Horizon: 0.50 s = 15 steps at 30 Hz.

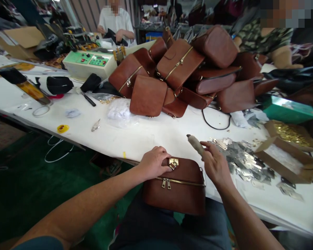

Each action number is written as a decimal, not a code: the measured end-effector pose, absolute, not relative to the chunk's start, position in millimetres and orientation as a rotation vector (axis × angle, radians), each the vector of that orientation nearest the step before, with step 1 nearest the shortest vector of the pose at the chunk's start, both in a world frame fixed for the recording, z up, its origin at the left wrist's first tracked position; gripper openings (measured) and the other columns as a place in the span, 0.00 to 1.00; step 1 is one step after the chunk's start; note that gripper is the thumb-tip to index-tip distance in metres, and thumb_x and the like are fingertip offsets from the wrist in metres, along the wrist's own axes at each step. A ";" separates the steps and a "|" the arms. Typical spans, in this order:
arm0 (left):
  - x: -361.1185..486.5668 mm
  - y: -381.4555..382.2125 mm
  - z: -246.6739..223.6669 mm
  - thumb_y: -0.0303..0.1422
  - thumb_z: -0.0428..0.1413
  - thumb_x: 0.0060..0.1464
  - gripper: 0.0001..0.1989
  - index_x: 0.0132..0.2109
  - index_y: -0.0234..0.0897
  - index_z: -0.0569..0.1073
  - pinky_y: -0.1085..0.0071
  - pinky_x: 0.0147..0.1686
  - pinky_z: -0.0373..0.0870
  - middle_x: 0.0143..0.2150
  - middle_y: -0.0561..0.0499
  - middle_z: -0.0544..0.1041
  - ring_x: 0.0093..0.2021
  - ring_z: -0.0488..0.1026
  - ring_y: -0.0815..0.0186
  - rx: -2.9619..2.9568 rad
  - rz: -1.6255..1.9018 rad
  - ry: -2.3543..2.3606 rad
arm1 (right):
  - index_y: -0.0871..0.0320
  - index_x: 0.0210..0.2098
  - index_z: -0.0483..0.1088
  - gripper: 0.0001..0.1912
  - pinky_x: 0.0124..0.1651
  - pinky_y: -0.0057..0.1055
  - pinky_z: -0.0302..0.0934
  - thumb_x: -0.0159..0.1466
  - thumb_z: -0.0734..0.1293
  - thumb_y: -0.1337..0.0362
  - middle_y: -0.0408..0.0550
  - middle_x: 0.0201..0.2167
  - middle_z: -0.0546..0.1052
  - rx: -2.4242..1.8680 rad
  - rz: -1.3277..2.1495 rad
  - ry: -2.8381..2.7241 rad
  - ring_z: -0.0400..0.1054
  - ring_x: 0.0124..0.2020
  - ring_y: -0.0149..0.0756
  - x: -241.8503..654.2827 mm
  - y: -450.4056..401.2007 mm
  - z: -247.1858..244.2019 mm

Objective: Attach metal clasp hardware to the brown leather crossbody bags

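A brown leather handbag point(182, 199) with a gold zip and two zip pulls rests on my lap against the table edge. My left hand point(156, 161) is closed on its upper edge, with fingertips beside a gold clasp point(173, 163). To the right of the bag, raised over the table, my right hand point(215, 163) grips a tool with a pale, wrapped-looking handle point(196, 144). Its dark end points up and left, apart from the bag; the rest is hidden in my hand, so its kind is unclear.
Brown bags point(182, 64) are piled at the back of the white table point(169, 128). Loose metal plates point(247, 166) and an open carton point(287, 159) lie right. A green-topped machine point(90, 64), scissors point(87, 97) and yellow tape point(63, 128) are left. Two people are across the table.
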<state>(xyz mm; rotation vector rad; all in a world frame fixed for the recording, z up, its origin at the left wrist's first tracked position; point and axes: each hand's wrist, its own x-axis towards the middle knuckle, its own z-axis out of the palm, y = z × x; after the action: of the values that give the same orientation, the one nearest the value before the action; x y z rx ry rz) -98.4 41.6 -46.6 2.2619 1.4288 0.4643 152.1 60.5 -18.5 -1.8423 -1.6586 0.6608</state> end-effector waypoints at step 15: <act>-110.8 48.1 -55.5 0.43 0.69 0.51 0.27 0.56 0.40 0.76 0.59 0.53 0.75 0.56 0.47 0.74 0.56 0.71 0.55 2.298 0.454 1.300 | 0.48 0.63 0.69 0.21 0.58 0.41 0.71 0.74 0.62 0.53 0.49 0.56 0.80 -1.735 0.951 -1.806 0.77 0.55 0.46 101.0 -50.7 -26.8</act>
<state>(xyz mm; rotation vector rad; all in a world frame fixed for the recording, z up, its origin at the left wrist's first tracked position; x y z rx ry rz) -110.8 48.1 -55.5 2.2979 1.2996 0.4539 101.0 -50.7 -26.8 -1.7352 -1.8062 0.9511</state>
